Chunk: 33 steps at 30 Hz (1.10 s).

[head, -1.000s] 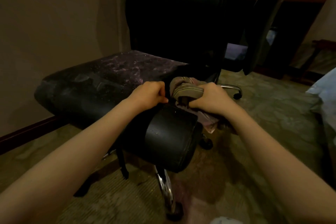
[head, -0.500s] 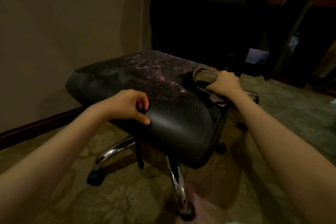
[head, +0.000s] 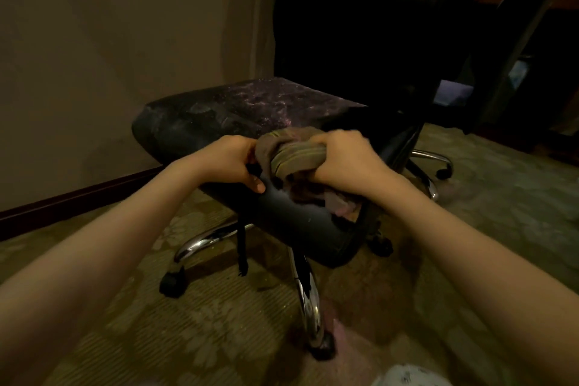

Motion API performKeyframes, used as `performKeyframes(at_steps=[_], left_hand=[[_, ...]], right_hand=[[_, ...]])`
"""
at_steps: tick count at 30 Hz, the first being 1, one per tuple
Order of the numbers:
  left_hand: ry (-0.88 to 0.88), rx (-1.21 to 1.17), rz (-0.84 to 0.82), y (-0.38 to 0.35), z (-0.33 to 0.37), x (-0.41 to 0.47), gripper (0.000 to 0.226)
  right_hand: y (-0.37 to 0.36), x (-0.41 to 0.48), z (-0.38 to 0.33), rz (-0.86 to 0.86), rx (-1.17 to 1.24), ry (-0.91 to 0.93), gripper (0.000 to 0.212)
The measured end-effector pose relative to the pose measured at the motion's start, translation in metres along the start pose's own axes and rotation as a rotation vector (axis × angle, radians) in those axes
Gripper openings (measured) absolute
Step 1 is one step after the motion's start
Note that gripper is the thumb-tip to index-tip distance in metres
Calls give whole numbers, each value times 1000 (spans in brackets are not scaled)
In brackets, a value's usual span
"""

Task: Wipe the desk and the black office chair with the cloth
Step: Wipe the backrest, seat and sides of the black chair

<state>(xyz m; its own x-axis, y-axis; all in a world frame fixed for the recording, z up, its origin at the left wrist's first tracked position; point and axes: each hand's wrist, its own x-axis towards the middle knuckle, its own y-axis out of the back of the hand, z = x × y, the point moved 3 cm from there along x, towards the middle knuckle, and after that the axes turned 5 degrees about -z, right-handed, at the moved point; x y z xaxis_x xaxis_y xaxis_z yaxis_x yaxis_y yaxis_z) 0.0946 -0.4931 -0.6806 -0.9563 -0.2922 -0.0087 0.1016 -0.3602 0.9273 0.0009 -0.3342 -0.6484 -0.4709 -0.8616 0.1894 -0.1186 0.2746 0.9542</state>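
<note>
Right hand point(head: 347, 163) back at near seat edge, fingers bunching the cloth point(head: 293, 155); my left hand point(head: 230, 160) fingers clamp the chair point(head: 238, 110) rim. Press flat, overlap strokes.

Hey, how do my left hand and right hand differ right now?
The left hand grips the front edge of the chair seat, thumb on its face; the right hand grips the bunched cloth. The left hand touches the seat directly; the right hand has cloth beneath it. Both are curled, side by side at the seat's front.
</note>
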Motion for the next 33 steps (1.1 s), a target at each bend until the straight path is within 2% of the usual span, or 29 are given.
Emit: performKeyframes(at_steps=[4, 5, 8, 12, 15, 17, 20, 22, 24, 26, 28, 30, 33], left_hand=[[42, 40, -66, 2, 1, 2, 40], [50, 35, -70, 1, 0, 2, 40], [68, -8, -43, -4, -5, 3, 40], [66, -69, 2, -8, -9, 4, 42], [49, -81, -6, -4, -5, 2, 32], [32, -79, -43, -2, -4, 0, 40], [60, -90, -48, 8, -11, -2, 28], [129, -146, 62, 16, -22, -3, 23], [207, -196, 172, 19, -32, -4, 18], [254, -167, 174, 14, -36, -3, 15], [270, -138, 171, 9, -38, -2, 17], [267, -150, 176, 10, -39, -3, 31], [260, -198, 135, 15, -43, -8, 36]], right_hand=[[23, 29, 40, 266, -37, -158, 37], [21, 34, 51, 266, -55, -223, 41], [4, 36, 61, 120, -105, -345, 45], [0, 21, 32, 42, -36, -246, 39], [-8, 5, -3, -45, -22, -95, 29], [-7, 4, -15, -80, 8, -54, 26], [5, 25, -8, 118, 46, -108, 27], [4, 40, -4, 226, 26, -159, 34], [-7, 48, -10, 168, -75, -206, 40], [-23, 49, -24, 91, -94, -176, 37], [-34, 46, -45, 36, -55, -71, 33], [-40, 43, -59, -47, -19, -1, 34], [-27, 41, -54, -81, 184, -57, 39]])
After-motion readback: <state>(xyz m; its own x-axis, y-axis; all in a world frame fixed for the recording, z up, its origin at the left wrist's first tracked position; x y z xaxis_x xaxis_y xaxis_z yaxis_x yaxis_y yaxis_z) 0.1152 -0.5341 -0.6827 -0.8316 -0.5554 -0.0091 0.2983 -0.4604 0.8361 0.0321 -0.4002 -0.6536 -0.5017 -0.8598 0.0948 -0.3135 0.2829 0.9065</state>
